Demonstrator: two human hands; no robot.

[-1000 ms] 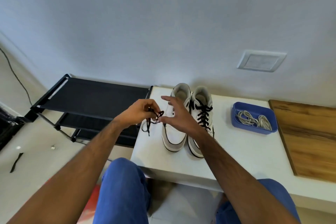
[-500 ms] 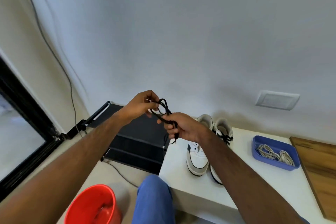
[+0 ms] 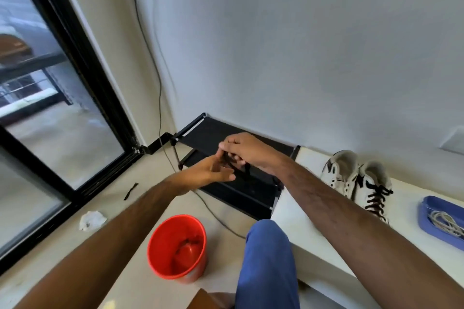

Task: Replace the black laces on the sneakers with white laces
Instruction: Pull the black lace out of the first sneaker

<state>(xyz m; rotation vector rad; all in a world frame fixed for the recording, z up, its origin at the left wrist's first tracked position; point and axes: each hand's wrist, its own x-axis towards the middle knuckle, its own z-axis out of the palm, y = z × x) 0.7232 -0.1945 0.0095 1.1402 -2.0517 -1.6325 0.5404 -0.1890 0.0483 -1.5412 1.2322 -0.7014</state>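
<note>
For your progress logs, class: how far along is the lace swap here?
Done: the left sneaker shows no lace. In hand: the right hand grips a black lace; the left hand is open beside it. Left: the right sneaker is still black-laced; the white laces lie in the tray.

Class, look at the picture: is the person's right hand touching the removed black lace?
Touching. The head view shows the right hand with its fingers curled round the black lace, which hangs below it over the shoe rack.

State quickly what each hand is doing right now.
Left hand: open, fingers straight, holding nothing.
Right hand: pinching the removed black lace.
</note>
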